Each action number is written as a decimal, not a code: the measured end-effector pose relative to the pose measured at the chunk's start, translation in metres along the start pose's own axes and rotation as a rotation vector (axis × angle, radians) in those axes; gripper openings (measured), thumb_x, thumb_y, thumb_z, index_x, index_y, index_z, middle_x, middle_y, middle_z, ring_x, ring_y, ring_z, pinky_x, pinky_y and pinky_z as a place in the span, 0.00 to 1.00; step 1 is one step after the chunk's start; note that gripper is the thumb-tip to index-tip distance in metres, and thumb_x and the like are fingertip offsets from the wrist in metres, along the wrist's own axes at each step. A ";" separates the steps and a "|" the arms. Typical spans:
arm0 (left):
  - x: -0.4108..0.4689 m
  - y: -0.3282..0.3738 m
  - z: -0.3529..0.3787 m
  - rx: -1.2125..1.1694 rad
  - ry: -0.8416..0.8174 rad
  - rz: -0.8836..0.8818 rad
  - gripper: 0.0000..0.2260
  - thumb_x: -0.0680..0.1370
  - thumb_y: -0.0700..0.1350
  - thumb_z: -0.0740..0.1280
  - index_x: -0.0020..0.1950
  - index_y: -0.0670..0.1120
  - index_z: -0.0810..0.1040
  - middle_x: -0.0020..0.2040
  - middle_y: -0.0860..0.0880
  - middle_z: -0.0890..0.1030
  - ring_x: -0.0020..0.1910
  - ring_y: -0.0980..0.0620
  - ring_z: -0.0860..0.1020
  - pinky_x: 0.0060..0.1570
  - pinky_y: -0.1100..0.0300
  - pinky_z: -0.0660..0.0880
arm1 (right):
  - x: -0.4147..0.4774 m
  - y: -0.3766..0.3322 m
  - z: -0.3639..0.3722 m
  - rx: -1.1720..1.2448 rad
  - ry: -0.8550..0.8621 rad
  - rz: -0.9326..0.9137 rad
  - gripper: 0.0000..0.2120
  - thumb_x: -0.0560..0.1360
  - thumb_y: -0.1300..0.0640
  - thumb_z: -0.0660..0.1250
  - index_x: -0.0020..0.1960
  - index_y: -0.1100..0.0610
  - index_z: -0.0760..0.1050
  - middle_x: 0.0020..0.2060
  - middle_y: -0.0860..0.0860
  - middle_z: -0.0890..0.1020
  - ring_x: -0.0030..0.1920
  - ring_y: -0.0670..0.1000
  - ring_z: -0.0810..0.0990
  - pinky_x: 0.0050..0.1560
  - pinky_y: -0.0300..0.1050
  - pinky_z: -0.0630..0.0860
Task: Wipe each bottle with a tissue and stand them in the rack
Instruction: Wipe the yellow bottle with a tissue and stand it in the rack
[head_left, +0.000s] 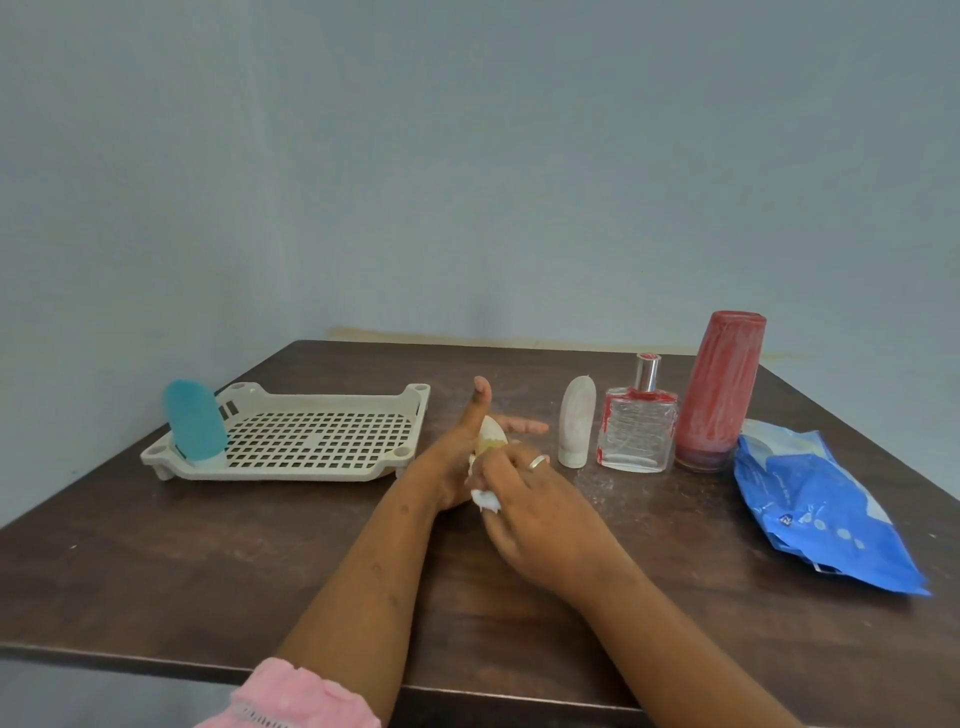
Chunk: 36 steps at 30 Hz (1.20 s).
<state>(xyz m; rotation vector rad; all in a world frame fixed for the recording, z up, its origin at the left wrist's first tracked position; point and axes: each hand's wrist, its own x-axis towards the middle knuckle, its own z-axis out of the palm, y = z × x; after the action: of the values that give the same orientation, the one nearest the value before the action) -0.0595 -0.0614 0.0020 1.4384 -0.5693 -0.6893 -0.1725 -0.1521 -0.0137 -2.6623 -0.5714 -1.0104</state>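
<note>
Mid-wipe here. The left hand (457, 457) is flat-ish, thumb sticking up and fingers stretched out, with a small cream-and-yellow bottle (491, 436) lying across the palm. The right hand (540, 514) is curled round a wadded white tissue (485, 500) and pressing it against that bottle's lower end, just above the middle of the dark wooden tabletop (208, 561).

The cream plastic rack (322, 402) sits off to the left, and a teal bottle (195, 421) already stands in its near left corner. Lined up on the right are a little white bottle (575, 423), a clear glass perfume bottle (638, 434) and a tall red bottle (719, 395), all streaky. A blue tissue pack (821, 509) lies beside them.
</note>
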 end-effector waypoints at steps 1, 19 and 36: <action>0.000 -0.001 -0.001 -0.018 -0.016 0.009 0.51 0.54 0.81 0.58 0.59 0.42 0.80 0.42 0.42 0.85 0.56 0.42 0.80 0.63 0.46 0.72 | 0.000 -0.001 0.000 -0.042 -0.001 -0.036 0.07 0.73 0.59 0.60 0.51 0.55 0.66 0.45 0.53 0.78 0.45 0.48 0.71 0.36 0.43 0.75; 0.000 -0.004 0.001 -0.310 -0.032 0.000 0.49 0.66 0.78 0.43 0.67 0.45 0.76 0.61 0.38 0.80 0.61 0.43 0.79 0.64 0.47 0.72 | 0.004 0.011 -0.001 0.196 0.121 0.325 0.06 0.77 0.61 0.61 0.49 0.52 0.66 0.40 0.50 0.77 0.37 0.47 0.75 0.33 0.37 0.70; 0.009 -0.010 0.009 -0.502 -0.036 0.018 0.46 0.62 0.80 0.50 0.69 0.52 0.74 0.71 0.30 0.66 0.69 0.34 0.69 0.66 0.39 0.68 | 0.004 0.009 -0.002 0.307 0.182 0.381 0.11 0.75 0.60 0.65 0.44 0.49 0.64 0.37 0.46 0.76 0.36 0.44 0.76 0.32 0.36 0.72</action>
<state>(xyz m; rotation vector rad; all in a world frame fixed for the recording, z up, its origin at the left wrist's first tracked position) -0.0604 -0.0739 -0.0078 0.9526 -0.3987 -0.7799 -0.1674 -0.1603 -0.0101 -2.2620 -0.1543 -0.9489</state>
